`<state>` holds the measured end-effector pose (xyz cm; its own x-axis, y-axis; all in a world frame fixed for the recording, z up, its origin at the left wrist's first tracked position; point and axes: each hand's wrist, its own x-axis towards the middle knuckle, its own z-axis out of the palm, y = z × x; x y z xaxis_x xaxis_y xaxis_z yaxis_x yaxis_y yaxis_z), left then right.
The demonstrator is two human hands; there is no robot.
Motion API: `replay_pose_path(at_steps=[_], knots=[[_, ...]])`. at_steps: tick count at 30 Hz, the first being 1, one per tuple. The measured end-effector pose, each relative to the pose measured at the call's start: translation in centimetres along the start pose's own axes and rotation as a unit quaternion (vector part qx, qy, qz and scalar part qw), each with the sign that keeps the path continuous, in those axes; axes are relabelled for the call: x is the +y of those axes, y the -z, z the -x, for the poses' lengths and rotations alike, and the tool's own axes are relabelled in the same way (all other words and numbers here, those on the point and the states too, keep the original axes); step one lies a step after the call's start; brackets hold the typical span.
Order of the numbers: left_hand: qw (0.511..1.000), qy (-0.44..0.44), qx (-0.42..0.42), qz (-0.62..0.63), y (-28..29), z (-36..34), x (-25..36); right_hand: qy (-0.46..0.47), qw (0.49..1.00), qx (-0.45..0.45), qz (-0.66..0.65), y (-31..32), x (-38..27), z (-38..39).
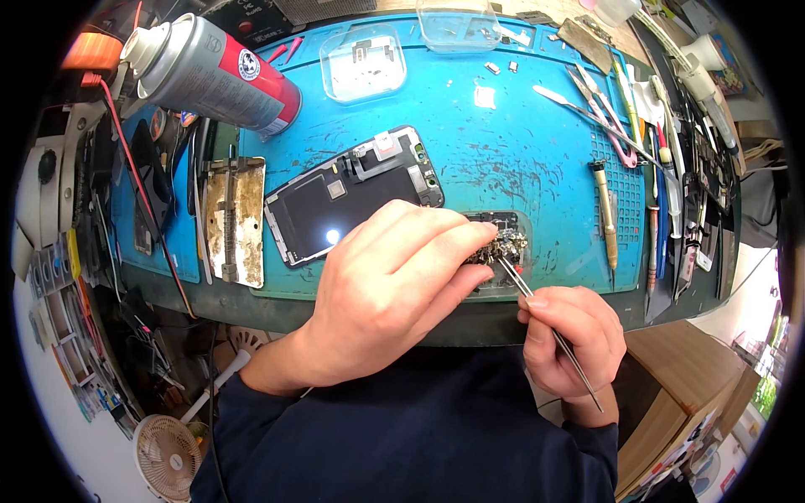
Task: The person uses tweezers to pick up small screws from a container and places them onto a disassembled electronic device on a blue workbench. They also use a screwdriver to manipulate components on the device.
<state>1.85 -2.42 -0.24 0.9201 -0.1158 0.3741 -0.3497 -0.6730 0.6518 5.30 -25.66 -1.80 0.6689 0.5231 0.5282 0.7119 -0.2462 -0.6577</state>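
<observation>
From where I stand, the left hand (386,277) arches over the mat, its thumb and forefinger on either side of a cluster of small metallic parts (508,246). I can't tell whether those fingers are closed on it, since the hand hides the cluster's left end. The right hand (574,339) pinches a pair of metal tweezers (516,278) between thumb and fingers, the tips reaching the cluster's lower edge.

The cluster sits on a small dark base (501,217) near the front edge of the blue work mat (558,251), just beside a phone display panel (306,210). It looks light, and its pieces stiff, slick and easily bent or scattered; whether they are joined, I can't make out. Judging by that, a gentle steadying touch at the sides suits it, with the tweezers taking one piece by its edge, never squeezing the bunch.
</observation>
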Motion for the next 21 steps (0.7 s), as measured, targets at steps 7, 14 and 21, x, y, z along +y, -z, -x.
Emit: replay_pose_path(at_steps=[7, 14, 21], knots=[[1.000, -0.001, 0.004, 0.007, -0.08, 0.04, -0.06, 0.005, 1.000, 0.000, -0.008, -0.03, -0.08, -0.10], [1.000, 0.001, 0.005, 0.005, -0.14, 0.11, -0.06, -0.010, 1.000, 0.002, -0.006, -0.10, -0.13, -0.03], [1.000, 0.000, 0.005, 0.007, -0.11, 0.01, -0.01, -0.015, 1.000, 0.000, -0.015, 0.23, -0.21, 0.06]])
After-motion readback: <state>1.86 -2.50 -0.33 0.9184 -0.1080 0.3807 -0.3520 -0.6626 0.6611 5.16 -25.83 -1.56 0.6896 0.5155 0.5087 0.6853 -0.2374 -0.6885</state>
